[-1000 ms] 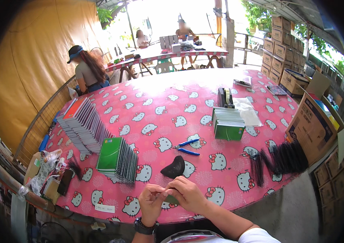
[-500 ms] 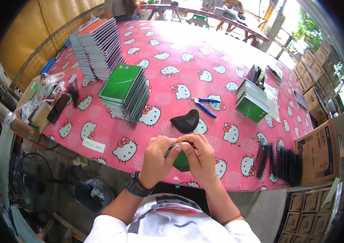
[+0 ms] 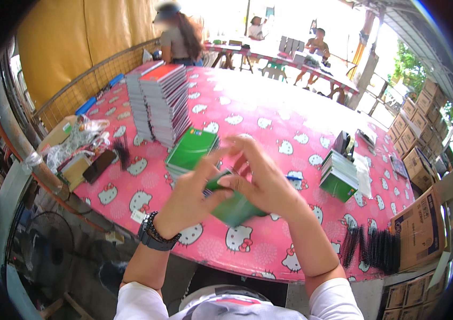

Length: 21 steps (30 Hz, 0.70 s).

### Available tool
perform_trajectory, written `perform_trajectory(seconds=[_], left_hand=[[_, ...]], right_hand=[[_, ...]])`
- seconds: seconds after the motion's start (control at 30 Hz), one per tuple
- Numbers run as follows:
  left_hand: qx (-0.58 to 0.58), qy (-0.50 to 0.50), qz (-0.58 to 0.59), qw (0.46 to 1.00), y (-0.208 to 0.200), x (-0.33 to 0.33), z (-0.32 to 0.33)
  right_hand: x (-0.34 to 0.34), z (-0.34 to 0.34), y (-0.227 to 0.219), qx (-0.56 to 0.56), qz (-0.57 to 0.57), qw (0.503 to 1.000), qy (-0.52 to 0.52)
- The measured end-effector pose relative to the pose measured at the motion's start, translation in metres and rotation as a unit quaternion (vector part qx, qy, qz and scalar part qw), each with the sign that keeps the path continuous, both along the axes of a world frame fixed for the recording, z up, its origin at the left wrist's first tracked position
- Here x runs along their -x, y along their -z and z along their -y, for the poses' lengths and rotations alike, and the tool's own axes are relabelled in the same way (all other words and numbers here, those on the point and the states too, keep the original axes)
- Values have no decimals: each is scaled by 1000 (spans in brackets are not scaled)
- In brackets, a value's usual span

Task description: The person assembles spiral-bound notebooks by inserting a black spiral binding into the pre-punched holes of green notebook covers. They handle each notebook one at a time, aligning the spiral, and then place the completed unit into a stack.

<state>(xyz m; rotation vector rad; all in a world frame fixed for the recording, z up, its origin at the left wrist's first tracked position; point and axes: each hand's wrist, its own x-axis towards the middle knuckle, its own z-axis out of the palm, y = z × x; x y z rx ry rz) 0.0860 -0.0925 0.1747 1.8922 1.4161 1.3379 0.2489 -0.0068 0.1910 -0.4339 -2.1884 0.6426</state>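
Observation:
A green-covered notebook (image 3: 237, 209), smeared by motion, is between my two hands over the near middle of the table. My left hand (image 3: 186, 198) has its thumb and fingers closed at the notebook's left edge. Curled over the top of the same edge is my right hand (image 3: 269, 184), its thumb against the cover. Just beyond my left hand stands a stack of green spiral notebooks (image 3: 193, 150). A blue handle (image 3: 293, 178) of the cutting pliers peeks out past my right hand; the rest is hidden. The black curved pad is out of sight behind my hands.
Tall notebook stacks (image 3: 165, 104) rise at the far left. Another green notebook stack (image 3: 338, 176) lies at the right, near black binding coils (image 3: 378, 248) and a cardboard box (image 3: 421, 229). Plastic bags (image 3: 79, 143) lie at the left edge. A person (image 3: 181, 40) stands beyond the table.
Both hands have moved forward over the table with the green notebook, toward the green stack. The view has tilted up, showing more of the people beyond. My right fingers have spread apart somewhat.

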Motion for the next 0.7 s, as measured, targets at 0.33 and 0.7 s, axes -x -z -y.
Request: perform_trajectory(seconds=[0.33,0.7], left_hand=[[-173,-391,-6,904,97,86,-64],[-194,-270,304,893,122,73,-99]], right_hand=[[74,-133,100,82,-64,992,77],[140,-124,141,236,-319,905,157]])
